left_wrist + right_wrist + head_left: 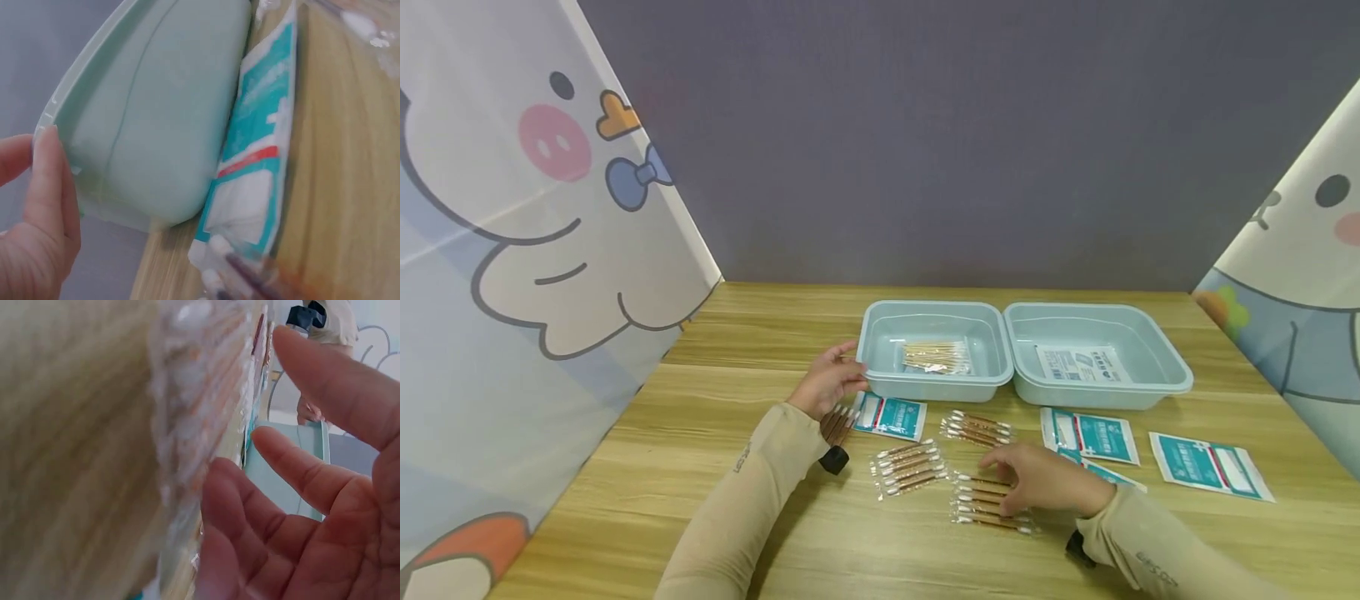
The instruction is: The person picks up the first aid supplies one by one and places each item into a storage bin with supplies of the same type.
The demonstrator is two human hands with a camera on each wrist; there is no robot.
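My left hand (827,383) pinches the rim of the left light-blue plastic basin (936,388) at its left front corner. In the left wrist view, fingertips (47,140) meet on that rim. A clear packet of wooden cotton swabs (936,357) lies inside this basin. Over on the right, my right hand (1052,479) hovers low over a clear packet of brown-stemmed iodine swabs (992,522), covering its right part. Seen from the right wrist, the fingers are loosely bent beside the packet (200,400), with the thumb apart from them.
More brown swab packets lie nearby: one in the middle (910,468), one behind (976,428) and one under the left wrist (837,425). A second basin (1097,395) holds a white printed packet (1082,364). Several teal-and-white sachets (1210,465) lie in front of the basins.
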